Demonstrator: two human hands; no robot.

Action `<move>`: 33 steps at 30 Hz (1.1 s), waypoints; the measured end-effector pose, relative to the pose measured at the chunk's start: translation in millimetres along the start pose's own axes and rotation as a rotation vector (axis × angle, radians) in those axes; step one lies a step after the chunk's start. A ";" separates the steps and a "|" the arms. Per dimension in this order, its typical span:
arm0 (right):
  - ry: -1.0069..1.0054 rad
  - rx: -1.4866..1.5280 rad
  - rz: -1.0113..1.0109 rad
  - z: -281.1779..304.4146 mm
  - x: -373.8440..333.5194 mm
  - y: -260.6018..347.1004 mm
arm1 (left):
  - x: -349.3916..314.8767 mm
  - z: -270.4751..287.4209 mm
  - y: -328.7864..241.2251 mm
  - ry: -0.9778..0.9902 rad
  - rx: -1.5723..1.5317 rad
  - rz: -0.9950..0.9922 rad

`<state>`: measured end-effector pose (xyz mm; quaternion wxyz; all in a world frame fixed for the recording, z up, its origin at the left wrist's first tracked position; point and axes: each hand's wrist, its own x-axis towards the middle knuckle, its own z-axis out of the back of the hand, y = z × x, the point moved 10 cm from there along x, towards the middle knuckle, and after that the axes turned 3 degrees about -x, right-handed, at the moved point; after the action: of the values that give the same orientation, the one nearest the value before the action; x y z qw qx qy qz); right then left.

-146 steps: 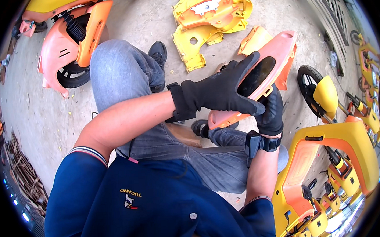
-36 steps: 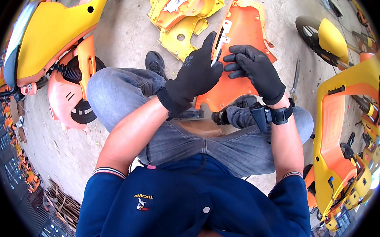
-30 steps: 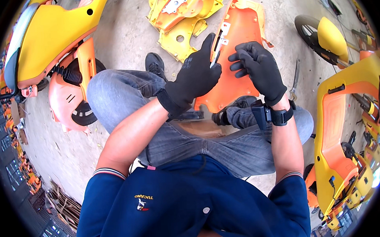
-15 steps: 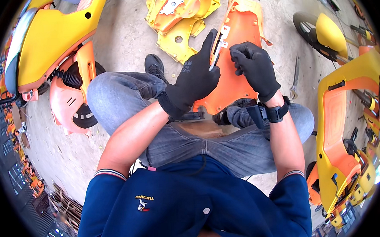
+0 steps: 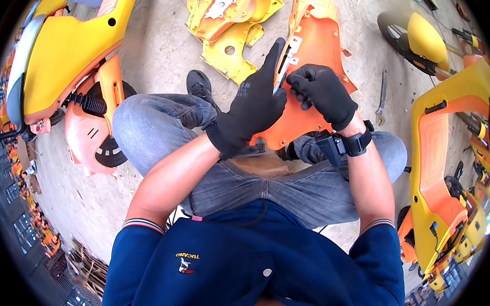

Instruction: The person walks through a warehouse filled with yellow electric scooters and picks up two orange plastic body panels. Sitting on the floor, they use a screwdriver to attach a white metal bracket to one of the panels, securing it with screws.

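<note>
An orange plastic scooter panel (image 5: 319, 46) stands tilted between my knees, its hollow side facing me. Gloved in black, my left hand (image 5: 256, 103) grips the panel's left edge, index finger stretched along the outside and thumb over the inside. Silver metal clips (image 5: 295, 43) sit on that edge just beyond the thumb, beside a pale, narrow strip (image 5: 281, 75). My right hand (image 5: 321, 92), also in a black glove, is closed in a pinch in front of the panel, close to the left thumb. Whatever its fingertips hold, if anything, is hidden.
Yellow and orange body panels (image 5: 234, 22) lie on the concrete floor ahead. A wrench (image 5: 382, 98) lies to the right. A yellow scooter (image 5: 71, 56) stands at the left; a yellow-orange scooter frame (image 5: 428, 145) and a wheel with a yellow fender (image 5: 415, 44) are at the right.
My right hand has moved slightly left and down, nearer the left thumb. The orange panel has shifted a little to the right; my left hand keeps its grip.
</note>
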<state>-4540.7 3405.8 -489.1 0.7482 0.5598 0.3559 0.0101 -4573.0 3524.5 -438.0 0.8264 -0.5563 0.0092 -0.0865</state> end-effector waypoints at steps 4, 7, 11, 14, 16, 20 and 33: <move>0.104 0.154 0.027 -14.2 1.1 -1.1 | 1.3 2.0 -3.0 -0.029 0.038 -0.070; 0.110 0.115 0.035 -14.4 0.4 3.0 | 1.1 3.7 -2.2 -0.039 0.064 -0.120; 0.068 0.084 0.074 -11.3 0.3 3.7 | 3.1 2.4 -2.7 -0.005 -0.022 -0.108; 0.036 0.070 0.115 -10.3 0.9 4.5 | 5.6 1.1 0.9 0.056 -0.120 0.068; 0.005 0.045 0.127 -9.2 0.5 7.9 | 7.9 2.9 -1.9 0.044 -0.167 0.086; -0.006 0.086 0.155 -10.0 -2.5 16.0 | 13.8 8.6 8.2 -0.016 -0.199 0.072; -0.028 -0.031 0.227 -8.5 -4.3 13.3 | 11.0 -9.2 29.2 0.240 -0.426 0.453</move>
<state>-4543.4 3416.1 -476.7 0.7556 0.5850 0.2797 0.0923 -4559.3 3525.1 -467.4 0.6826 -0.6864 0.2478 0.0385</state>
